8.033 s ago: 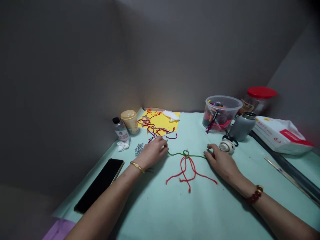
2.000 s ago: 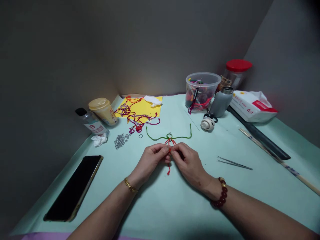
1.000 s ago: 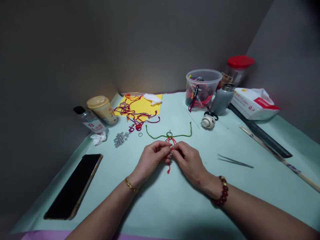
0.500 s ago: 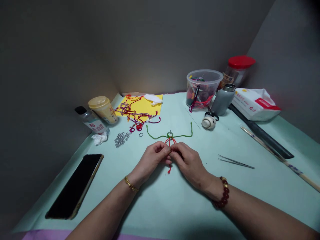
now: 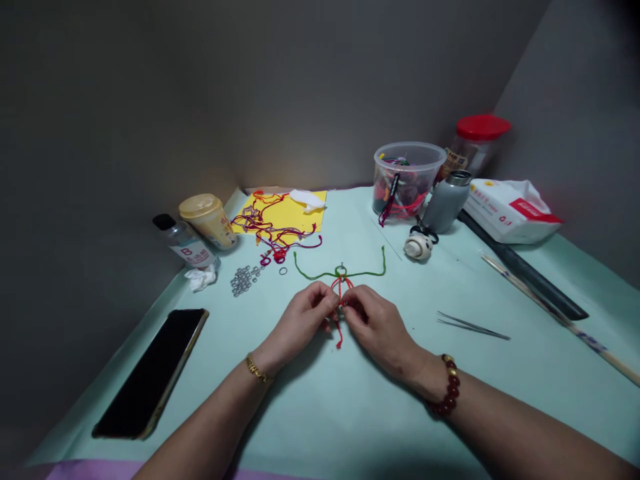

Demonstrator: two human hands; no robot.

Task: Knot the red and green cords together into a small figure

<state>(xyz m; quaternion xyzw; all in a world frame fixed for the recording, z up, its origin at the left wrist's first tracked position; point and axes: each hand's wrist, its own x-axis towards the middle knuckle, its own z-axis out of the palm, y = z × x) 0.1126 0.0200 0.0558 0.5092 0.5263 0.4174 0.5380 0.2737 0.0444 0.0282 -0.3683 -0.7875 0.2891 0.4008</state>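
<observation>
My left hand (image 5: 300, 321) and my right hand (image 5: 377, 325) meet fingertip to fingertip at the middle of the pale green table (image 5: 320, 413). Both pinch the red cord (image 5: 339, 333), whose loose end hangs out below my fingers. The red cord runs up to a small metal ring (image 5: 341, 270), where a green cord (image 5: 365, 272) is knotted and spreads left and right on the table. My left wrist wears a gold bracelet, my right wrist a dark red bead bracelet.
A black phone (image 5: 153, 371) lies front left. Small metal rings (image 5: 242, 280), a bottle (image 5: 185, 244), a yellow-lidded cup (image 5: 209, 219) and cords on yellow paper (image 5: 286, 212) sit at back left. A clear tub (image 5: 407, 179), flask (image 5: 447, 200), red-lidded jar (image 5: 475, 143), white packet (image 5: 510, 210) and tweezers (image 5: 473, 326) lie right.
Eight seconds ago my hands lay apart on the green cord's ends with the red cords spread out; now they pinch the red cord together. Over the last second they barely moved.
</observation>
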